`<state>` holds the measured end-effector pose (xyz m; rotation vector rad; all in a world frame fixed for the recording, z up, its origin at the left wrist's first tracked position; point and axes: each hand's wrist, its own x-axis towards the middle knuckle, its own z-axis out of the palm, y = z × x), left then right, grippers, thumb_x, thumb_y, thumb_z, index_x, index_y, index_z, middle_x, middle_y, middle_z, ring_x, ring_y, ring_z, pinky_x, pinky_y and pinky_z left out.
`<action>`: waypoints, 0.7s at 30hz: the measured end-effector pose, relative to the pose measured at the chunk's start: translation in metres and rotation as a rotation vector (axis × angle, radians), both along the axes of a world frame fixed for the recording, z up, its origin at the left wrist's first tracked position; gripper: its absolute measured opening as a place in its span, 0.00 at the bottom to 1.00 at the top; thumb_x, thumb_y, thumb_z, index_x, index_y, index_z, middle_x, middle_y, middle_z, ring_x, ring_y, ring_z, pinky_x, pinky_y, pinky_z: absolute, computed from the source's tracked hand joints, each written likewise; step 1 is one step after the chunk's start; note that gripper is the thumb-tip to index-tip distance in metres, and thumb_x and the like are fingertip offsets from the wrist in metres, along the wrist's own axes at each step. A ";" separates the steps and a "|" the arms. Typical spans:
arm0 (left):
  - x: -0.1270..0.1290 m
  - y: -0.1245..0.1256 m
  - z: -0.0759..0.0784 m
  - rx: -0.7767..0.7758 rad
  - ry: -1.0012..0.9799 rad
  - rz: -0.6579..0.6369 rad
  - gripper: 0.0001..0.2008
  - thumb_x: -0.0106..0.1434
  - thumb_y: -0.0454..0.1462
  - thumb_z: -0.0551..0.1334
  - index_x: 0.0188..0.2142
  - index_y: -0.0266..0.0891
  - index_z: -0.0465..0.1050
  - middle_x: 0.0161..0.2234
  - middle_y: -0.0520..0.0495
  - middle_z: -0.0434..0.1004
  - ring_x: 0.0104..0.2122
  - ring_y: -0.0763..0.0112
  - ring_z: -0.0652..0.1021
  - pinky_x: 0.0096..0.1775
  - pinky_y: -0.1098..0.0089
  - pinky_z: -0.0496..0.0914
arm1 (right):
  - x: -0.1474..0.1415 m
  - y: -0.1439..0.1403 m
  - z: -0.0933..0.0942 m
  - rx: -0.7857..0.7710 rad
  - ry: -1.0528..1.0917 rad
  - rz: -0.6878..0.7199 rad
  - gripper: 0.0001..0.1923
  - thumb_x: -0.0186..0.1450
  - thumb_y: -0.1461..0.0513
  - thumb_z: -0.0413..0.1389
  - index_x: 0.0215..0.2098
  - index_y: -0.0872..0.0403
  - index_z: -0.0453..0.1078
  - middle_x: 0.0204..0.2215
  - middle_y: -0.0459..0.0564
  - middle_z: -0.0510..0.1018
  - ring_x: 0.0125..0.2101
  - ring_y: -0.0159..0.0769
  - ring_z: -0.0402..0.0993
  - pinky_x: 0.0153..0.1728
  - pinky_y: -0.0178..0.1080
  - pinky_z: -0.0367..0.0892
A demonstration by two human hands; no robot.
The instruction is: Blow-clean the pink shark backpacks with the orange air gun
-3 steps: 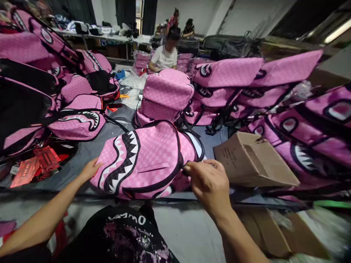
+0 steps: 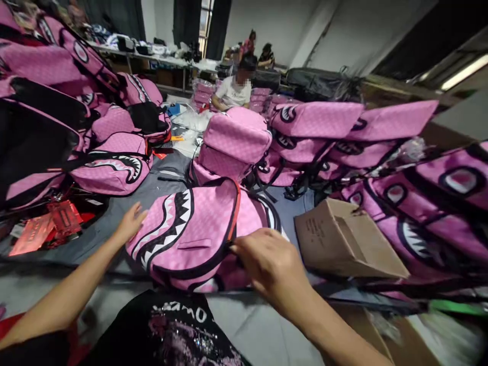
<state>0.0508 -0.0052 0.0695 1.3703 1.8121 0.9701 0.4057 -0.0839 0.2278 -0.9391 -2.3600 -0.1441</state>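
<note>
A pink backpack with a shark-mouth print lies flat on the grey surface right in front of the person, its front face up so the zip line along the black edging is easy to reach. The right hand rests on the bag's right side with its fingers drawn together at the black edge, seemingly pinching something small there, though what exactly sits between the fingertips cannot be told. The left hand lies open, fingers spread, against the bag's left end, which looks like a way to brace the bag so it does not slide. Just to the right sits an open cardboard box, tilted on its side. Heaps of matching pink backpacks crowd the surface around, and red tags lie at the left. Farther back another person sits working.
</note>
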 end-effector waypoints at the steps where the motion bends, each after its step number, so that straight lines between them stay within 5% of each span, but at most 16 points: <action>1: 0.019 -0.009 0.024 0.115 -0.091 -0.071 0.38 0.68 0.51 0.51 0.67 0.24 0.51 0.63 0.26 0.62 0.63 0.51 0.66 0.61 0.56 0.63 | -0.010 0.001 0.009 -0.033 -0.037 0.034 0.10 0.69 0.66 0.51 0.30 0.55 0.69 0.21 0.45 0.74 0.23 0.32 0.68 0.33 0.36 0.58; 3: 0.060 -0.036 0.068 0.298 -0.145 -0.457 0.40 0.66 0.56 0.53 0.69 0.36 0.51 0.65 0.35 0.61 0.63 0.53 0.66 0.59 0.58 0.67 | -0.027 0.005 0.024 -0.053 -0.071 0.039 0.13 0.70 0.65 0.50 0.27 0.55 0.67 0.19 0.45 0.71 0.21 0.31 0.66 0.28 0.35 0.55; 4: 0.080 -0.050 0.085 0.358 -0.050 -0.531 0.41 0.62 0.55 0.60 0.69 0.41 0.52 0.66 0.38 0.59 0.63 0.53 0.66 0.60 0.58 0.66 | -0.034 0.010 0.031 -0.068 -0.078 0.038 0.14 0.70 0.65 0.49 0.25 0.55 0.66 0.18 0.44 0.70 0.20 0.30 0.64 0.27 0.35 0.54; 6: 0.111 -0.071 0.108 0.471 0.153 -0.413 0.35 0.62 0.51 0.63 0.66 0.44 0.60 0.61 0.40 0.69 0.57 0.53 0.74 0.56 0.56 0.71 | -0.041 0.025 0.043 -0.123 -0.090 0.048 0.16 0.69 0.64 0.49 0.23 0.54 0.64 0.17 0.43 0.68 0.18 0.28 0.61 0.25 0.34 0.50; 9: 0.127 -0.075 0.115 0.560 0.277 -0.224 0.23 0.65 0.47 0.62 0.57 0.43 0.73 0.49 0.42 0.80 0.43 0.56 0.82 0.46 0.60 0.76 | -0.030 0.073 0.055 -0.249 -0.078 -0.033 0.16 0.68 0.60 0.50 0.23 0.54 0.66 0.18 0.44 0.69 0.19 0.27 0.60 0.24 0.34 0.49; 12: 0.108 -0.067 0.108 0.621 0.159 -0.189 0.20 0.65 0.47 0.62 0.53 0.43 0.77 0.48 0.45 0.81 0.43 0.61 0.83 0.47 0.66 0.76 | -0.002 0.144 0.050 -0.413 0.024 -0.246 0.18 0.63 0.52 0.54 0.22 0.55 0.67 0.16 0.45 0.68 0.20 0.29 0.61 0.23 0.34 0.50; 15: 0.071 -0.063 0.100 0.581 0.009 -0.200 0.21 0.62 0.51 0.64 0.47 0.41 0.80 0.44 0.45 0.83 0.41 0.60 0.83 0.45 0.66 0.77 | 0.015 0.204 0.026 -0.793 0.147 -0.169 0.25 0.55 0.42 0.57 0.18 0.54 0.63 0.12 0.41 0.61 0.17 0.27 0.54 0.21 0.33 0.49; 18: 0.030 -0.061 0.099 0.454 -0.067 -0.093 0.28 0.57 0.57 0.65 0.42 0.34 0.82 0.37 0.42 0.84 0.35 0.56 0.83 0.39 0.63 0.78 | 0.004 0.225 -0.005 -1.048 0.331 0.022 0.30 0.47 0.37 0.60 0.18 0.52 0.59 0.11 0.38 0.58 0.15 0.24 0.50 0.19 0.32 0.47; 21: 0.005 -0.058 0.124 0.409 -0.044 -0.003 0.31 0.56 0.58 0.64 0.46 0.34 0.79 0.45 0.39 0.82 0.44 0.52 0.81 0.47 0.60 0.75 | -0.022 0.217 -0.022 -1.123 0.481 0.125 0.30 0.47 0.37 0.61 0.19 0.52 0.59 0.12 0.37 0.59 0.14 0.23 0.51 0.17 0.31 0.49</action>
